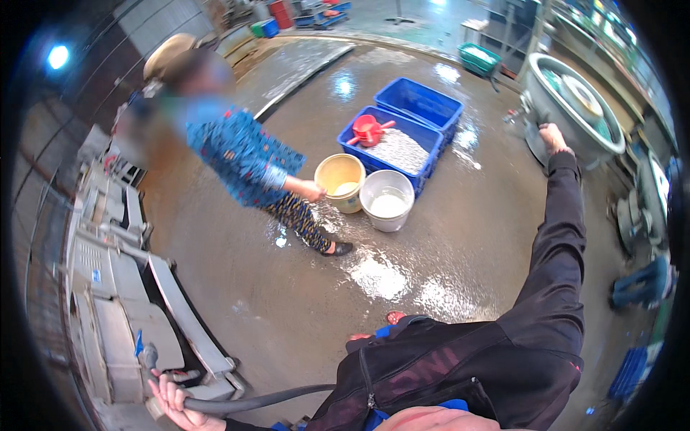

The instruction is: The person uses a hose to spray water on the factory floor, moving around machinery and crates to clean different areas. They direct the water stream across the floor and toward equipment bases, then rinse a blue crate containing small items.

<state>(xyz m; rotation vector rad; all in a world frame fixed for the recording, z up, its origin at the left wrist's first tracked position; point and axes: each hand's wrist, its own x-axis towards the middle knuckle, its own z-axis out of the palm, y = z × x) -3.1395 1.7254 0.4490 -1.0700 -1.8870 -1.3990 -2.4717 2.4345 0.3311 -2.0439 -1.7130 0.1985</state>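
At the lower left, my left hand (176,404) is curled round a dark grey hose (266,399), which runs right toward my body. Just beyond the fingers is a pipe end with a blue valve handle (139,343), beside grey machinery. My right arm is stretched far to the right. My right hand (553,137) is closed beside a large round grey tub (575,118) with a pale ring-shaped part and green material inside. A flat grey shape shows under that hand; what the fingers grip is hidden.
Another person (241,154) stands left of a yellowish bucket (343,159) and a white bucket (388,215). Behind these are blue crates (417,97), one holding small silvery pieces and a red scoop (368,129). The floor (287,309) is wet. Grey machines (118,323) line the left.
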